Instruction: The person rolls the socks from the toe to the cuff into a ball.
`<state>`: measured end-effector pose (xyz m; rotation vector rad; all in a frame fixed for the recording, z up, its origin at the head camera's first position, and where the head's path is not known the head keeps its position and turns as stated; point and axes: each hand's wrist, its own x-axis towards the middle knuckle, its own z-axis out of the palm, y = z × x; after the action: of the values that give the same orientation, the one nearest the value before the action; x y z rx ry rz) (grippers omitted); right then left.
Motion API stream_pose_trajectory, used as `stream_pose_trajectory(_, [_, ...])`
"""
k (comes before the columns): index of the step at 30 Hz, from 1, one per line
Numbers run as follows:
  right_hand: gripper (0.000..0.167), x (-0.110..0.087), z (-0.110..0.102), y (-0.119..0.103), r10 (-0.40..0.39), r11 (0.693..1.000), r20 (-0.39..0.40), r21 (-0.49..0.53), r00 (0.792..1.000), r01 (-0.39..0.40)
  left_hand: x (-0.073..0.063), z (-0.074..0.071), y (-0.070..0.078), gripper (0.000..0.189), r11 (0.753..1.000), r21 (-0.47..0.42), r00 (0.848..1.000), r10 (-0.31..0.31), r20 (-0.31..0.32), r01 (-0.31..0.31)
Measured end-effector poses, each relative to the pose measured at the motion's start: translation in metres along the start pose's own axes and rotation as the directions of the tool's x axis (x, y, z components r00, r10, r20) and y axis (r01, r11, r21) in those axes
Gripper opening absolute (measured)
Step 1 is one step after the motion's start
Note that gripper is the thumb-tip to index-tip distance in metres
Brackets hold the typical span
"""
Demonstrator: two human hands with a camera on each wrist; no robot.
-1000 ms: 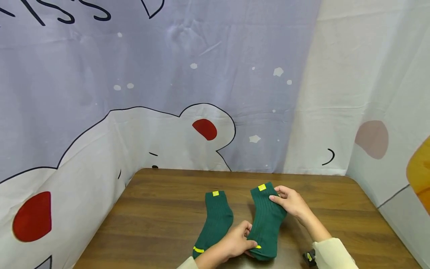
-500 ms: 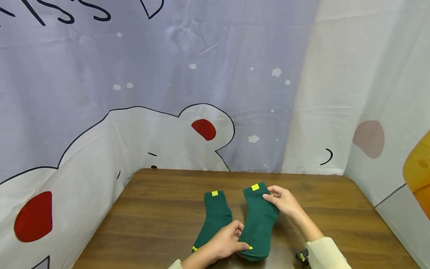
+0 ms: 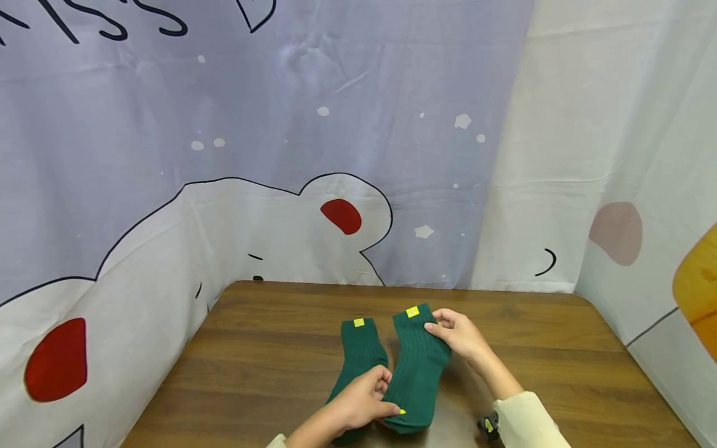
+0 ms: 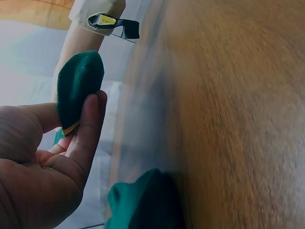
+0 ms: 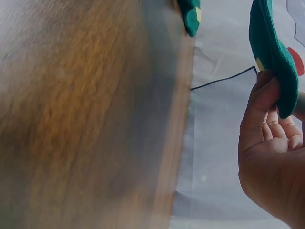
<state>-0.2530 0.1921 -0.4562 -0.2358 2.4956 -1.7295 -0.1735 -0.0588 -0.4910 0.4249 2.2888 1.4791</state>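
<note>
Both hands hold one green ribbed sock (image 3: pixel 419 367), which has a yellow label at its cuff and a yellow stripe near the toe. My left hand (image 3: pixel 358 398) pinches its toe end between thumb and fingers. Up by the cuff, on the right edge, my right hand (image 3: pixel 460 336) grips it; the right wrist view shows the sock (image 5: pixel 276 62) raised off the table. A matching green sock (image 3: pixel 361 354) lies on the table just left of the held one, its lower part hidden behind my left hand and forearm.
The brown wooden table (image 3: pixel 269 348) has its far edge against a printed cloth backdrop (image 3: pixel 280 236). More cloth hangs along the left and right sides. A black wrist strap device (image 3: pixel 489 426) sits by the right sleeve.
Both hands have carried the held sock leftward, closer to the sock lying on the table. The left hand and forearm now cover more of that lying sock. Both grips look the same.
</note>
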Motion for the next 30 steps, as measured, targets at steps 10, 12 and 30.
stream_pose_trajectory(10, [0.032, 0.017, 0.011, 0.026, 0.006, 0.998, 0.009, 0.056, 1.0, -0.007, -0.007, -0.01, -0.005, 0.036, 0.996, -0.078, 0.999, 0.031, -0.015, -0.032])
stream_pose_trajectory(12, [0.033, 0.017, 0.013, 0.026, 0.005, 0.998, 0.008, 0.057, 1.0, -0.005, -0.008, -0.011, -0.007, 0.036, 0.995, -0.087, 0.999, 0.041, -0.015, -0.042])
stream_pose_trajectory(30, [0.034, 0.023, 0.033, 0.029, 0.008, 0.99, 0.032, 0.141, 0.999, -0.012, -0.02, -0.028, -0.013, 0.037, 0.979, -0.201, 0.999, 0.032, 0.021, -0.028])
